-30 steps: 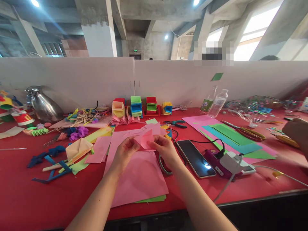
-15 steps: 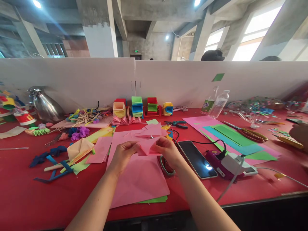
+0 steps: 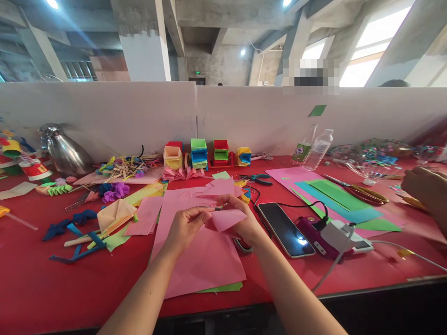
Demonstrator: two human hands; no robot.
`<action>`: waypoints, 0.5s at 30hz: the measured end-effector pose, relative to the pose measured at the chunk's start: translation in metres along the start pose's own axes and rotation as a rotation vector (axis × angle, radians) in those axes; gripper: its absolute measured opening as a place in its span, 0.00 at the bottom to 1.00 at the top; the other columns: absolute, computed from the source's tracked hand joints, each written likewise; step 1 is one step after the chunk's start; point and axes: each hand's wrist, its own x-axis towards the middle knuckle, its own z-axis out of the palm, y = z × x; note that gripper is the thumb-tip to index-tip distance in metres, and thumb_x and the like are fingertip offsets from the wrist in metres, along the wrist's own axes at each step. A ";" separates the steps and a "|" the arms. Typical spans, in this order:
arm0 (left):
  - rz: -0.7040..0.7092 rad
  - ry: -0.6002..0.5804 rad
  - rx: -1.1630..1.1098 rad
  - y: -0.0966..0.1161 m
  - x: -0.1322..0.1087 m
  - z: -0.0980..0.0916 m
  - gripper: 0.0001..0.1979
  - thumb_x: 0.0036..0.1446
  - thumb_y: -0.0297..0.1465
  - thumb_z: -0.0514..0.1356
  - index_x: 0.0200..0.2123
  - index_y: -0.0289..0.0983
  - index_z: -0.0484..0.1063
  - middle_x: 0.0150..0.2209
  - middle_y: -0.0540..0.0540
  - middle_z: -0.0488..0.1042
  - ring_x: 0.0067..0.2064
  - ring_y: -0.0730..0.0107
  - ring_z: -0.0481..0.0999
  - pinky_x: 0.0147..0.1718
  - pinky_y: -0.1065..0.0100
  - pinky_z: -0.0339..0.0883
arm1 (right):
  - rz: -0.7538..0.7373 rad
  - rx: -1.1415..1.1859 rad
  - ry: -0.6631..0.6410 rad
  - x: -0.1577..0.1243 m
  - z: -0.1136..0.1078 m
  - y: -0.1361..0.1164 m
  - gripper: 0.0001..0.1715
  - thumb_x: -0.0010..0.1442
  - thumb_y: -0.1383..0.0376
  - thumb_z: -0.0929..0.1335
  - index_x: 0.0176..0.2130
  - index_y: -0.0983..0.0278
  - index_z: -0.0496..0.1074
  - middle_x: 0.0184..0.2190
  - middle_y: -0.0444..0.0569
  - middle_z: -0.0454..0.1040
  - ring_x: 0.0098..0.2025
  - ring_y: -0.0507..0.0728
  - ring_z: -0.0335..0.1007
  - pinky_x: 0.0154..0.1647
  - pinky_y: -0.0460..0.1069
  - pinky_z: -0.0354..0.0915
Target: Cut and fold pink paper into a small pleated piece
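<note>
Between my hands is a small folded piece of pink paper (image 3: 227,220), held above a large pink sheet (image 3: 202,270). My left hand (image 3: 188,228) pinches the folded paper's left end between thumb and fingers. Around its right side my right hand (image 3: 243,223) is closed, with some fingers hidden behind the paper. Beneath the large sheet the edge of a green sheet (image 3: 225,287) sticks out. Smaller pink pieces (image 3: 221,187) lie just beyond my hands. Scissors, mostly covered by my right hand, show a handle (image 3: 243,246) beside the sheet.
Right of my hands lie a phone (image 3: 286,230) and a purple power strip (image 3: 316,237) with cables. Farther right are large scissors (image 3: 366,193), and another person's hand (image 3: 426,186). Paper boxes (image 3: 199,156) and a metal jug (image 3: 70,151) stand along the white partition (image 3: 139,116).
The pink paper has been turned in my hands, and a pointed flap now faces right. My right fingers have shifted behind it. At the right, the other person's hand has come farther into view.
</note>
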 end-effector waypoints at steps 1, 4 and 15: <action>0.003 0.007 0.003 0.001 0.000 0.000 0.12 0.51 0.37 0.61 0.37 0.38 0.78 0.36 0.45 0.79 0.41 0.60 0.75 0.41 0.67 0.64 | 0.015 0.019 -0.005 0.000 0.000 0.000 0.21 0.43 0.65 0.71 0.40 0.63 0.71 0.34 0.45 0.67 0.25 0.47 0.59 0.23 0.43 0.56; 0.032 -0.014 0.018 0.003 -0.001 0.002 0.11 0.50 0.36 0.62 0.38 0.40 0.78 0.38 0.45 0.78 0.42 0.60 0.74 0.42 0.67 0.64 | 0.058 0.079 0.004 0.000 0.001 -0.001 0.22 0.41 0.64 0.73 0.39 0.63 0.71 0.34 0.44 0.66 0.25 0.47 0.59 0.23 0.43 0.57; 0.054 -0.011 -0.034 0.005 -0.002 0.002 0.08 0.50 0.34 0.63 0.35 0.41 0.79 0.37 0.45 0.78 0.41 0.61 0.74 0.41 0.67 0.65 | 0.027 0.083 -0.010 -0.003 0.006 -0.009 0.21 0.39 0.61 0.74 0.36 0.64 0.72 0.33 0.46 0.69 0.28 0.49 0.62 0.26 0.44 0.60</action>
